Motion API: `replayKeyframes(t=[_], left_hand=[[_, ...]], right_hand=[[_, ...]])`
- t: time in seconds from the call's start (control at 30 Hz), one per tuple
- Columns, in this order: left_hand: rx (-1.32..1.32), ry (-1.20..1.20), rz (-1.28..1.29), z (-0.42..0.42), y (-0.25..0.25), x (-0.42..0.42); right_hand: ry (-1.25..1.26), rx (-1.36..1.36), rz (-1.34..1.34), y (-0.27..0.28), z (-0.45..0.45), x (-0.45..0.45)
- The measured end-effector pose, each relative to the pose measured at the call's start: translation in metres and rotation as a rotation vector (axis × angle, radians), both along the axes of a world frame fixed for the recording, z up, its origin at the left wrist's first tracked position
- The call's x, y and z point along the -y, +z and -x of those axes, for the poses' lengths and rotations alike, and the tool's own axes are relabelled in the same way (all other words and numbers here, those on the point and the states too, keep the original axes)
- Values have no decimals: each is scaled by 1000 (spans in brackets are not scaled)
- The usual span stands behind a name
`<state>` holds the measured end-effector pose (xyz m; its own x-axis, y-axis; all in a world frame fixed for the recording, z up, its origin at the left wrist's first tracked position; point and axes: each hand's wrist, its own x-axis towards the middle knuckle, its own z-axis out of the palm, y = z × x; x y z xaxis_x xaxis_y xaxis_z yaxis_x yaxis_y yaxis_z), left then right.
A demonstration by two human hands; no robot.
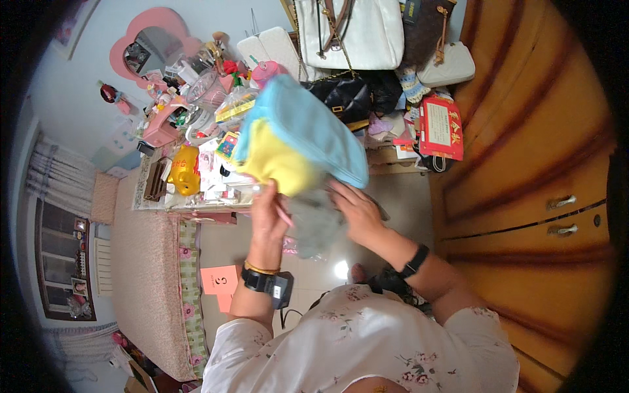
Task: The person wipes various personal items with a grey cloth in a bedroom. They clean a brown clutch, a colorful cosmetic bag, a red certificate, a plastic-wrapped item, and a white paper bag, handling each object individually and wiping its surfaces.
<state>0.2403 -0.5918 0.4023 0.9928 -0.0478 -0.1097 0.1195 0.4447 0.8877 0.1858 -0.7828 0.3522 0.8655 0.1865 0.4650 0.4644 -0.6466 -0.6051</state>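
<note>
A bundle of soft fabric is held up in front of me, blurred by motion. Its upper part is a light blue, seamed fabric piece [314, 132], perhaps a bag or cover. Yellow cloth [277, 157] bulges from its left side, and grey cloth [314, 221] hangs below. My left hand [269, 216] grips the lower edge of the yellow cloth, with a thin pink strip beside the fingers. My right hand [358, 211] holds the bundle at the blue piece's lower corner, its fingertips partly hidden by the grey cloth.
Beyond the bundle stands a cluttered dressing table with a pink mirror [120, 46], a yellow piggy bank [185, 169] and several handbags, including a white one [358, 34]. A wooden wardrobe [511, 196] rises at right. A bed [142, 275] lies left, near a coral box [218, 280] on the floor.
</note>
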Motion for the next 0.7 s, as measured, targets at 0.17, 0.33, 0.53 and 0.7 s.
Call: replayKeyframes(t=[0.17,0.33,0.53,0.7], left_hand=[[170,-98,389,-11,41,-30],[131,-161,428,-4,16,-39],[84,-364,379,10,5,5],[63,-220,329,7,-7,6]], right_hand=[[-447,-430,-548,-113,23,78],[-42,-108,-1204,37,-6,93],[-37,153,304,116,-37,13],[138,382,106,79,-15,-27]])
